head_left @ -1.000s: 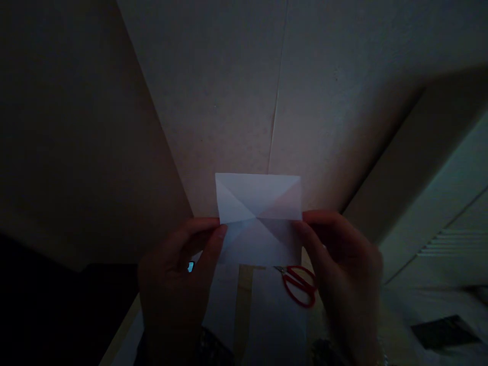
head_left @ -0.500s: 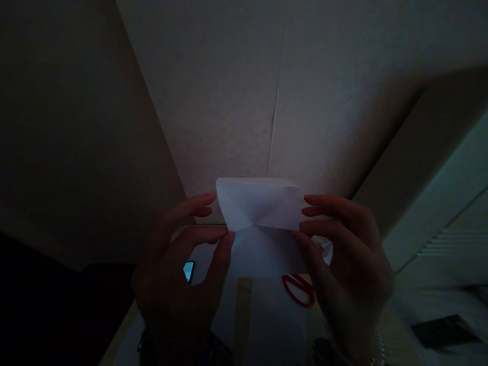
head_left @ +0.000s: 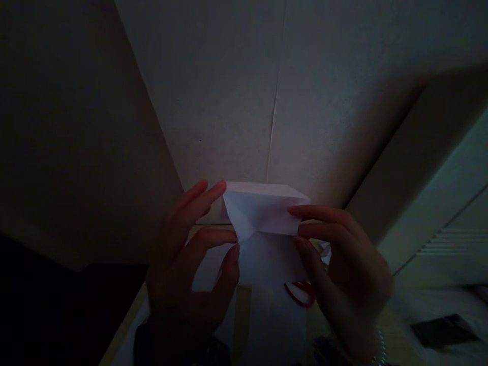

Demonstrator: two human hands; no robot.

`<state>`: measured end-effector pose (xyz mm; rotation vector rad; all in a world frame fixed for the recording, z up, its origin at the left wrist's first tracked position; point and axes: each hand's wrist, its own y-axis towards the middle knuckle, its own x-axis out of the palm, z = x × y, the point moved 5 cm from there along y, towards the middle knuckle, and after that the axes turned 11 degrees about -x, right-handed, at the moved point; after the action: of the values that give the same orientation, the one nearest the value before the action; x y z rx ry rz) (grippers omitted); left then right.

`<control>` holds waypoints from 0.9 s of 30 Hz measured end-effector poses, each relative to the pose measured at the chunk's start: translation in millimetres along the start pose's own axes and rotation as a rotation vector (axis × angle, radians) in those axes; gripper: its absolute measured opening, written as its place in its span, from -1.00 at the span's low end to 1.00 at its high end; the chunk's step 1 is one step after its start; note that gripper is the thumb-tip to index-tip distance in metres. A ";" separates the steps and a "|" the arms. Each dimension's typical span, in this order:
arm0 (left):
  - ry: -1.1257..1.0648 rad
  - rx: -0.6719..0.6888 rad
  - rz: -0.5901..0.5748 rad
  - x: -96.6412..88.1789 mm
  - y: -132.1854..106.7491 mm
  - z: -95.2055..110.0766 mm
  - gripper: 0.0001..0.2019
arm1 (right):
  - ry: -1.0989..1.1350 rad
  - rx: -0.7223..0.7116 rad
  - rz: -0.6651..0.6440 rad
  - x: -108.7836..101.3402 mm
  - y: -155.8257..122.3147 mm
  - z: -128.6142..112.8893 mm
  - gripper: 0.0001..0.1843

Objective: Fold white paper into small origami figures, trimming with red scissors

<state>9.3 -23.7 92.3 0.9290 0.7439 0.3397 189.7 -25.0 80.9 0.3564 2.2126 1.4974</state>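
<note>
- The white, creased sheet of paper (head_left: 263,218) was flat and upright a second ago. Now it buckles along its creases, sides pushed inward and top half tipping over, so the fold is collapsing.
- The left hand (head_left: 186,274) and right hand (head_left: 343,264), fingers half-curled, each pinch a side edge.
- The sheet is held up over the desk (head_left: 242,315), above the red-handled scissors (head_left: 299,296).

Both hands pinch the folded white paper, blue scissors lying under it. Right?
No: the scissors are red, not blue, as the head view shows. The rest holds: left hand and right hand pinch the folded white paper, scissors lying under it.
</note>
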 end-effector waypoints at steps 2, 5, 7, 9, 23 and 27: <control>-0.024 -0.010 -0.001 0.2 0.4 -1.0 -0.80 | -0.011 -0.001 -0.003 -0.7 -0.1 -0.6 -0.86; -0.012 -0.033 0.010 1.6 1.0 -1.3 -0.78 | -0.033 0.004 -0.026 -0.5 0.2 -0.6 -0.87; -0.012 -0.028 0.024 2.4 0.9 -0.3 -0.79 | -0.030 -0.020 -0.042 0.5 1.2 -1.1 -0.87; -0.026 -0.037 0.038 2.6 0.6 -0.1 -0.80 | -0.024 -0.045 -0.061 1.8 2.6 -1.6 -0.88; -0.182 -0.349 0.122 2.2 -0.2 -5.0 -0.84 | -0.023 -0.064 -0.159 4.5 5.4 -2.3 -0.88; -0.212 -0.408 0.115 2.8 -2.3 -6.7 -0.83 | -0.087 -0.072 -0.114 3.1 4.4 -4.4 -0.86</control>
<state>6.5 -19.4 86.7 0.6090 0.4053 0.4665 184.7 -25.5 85.7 0.2634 2.0702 1.4682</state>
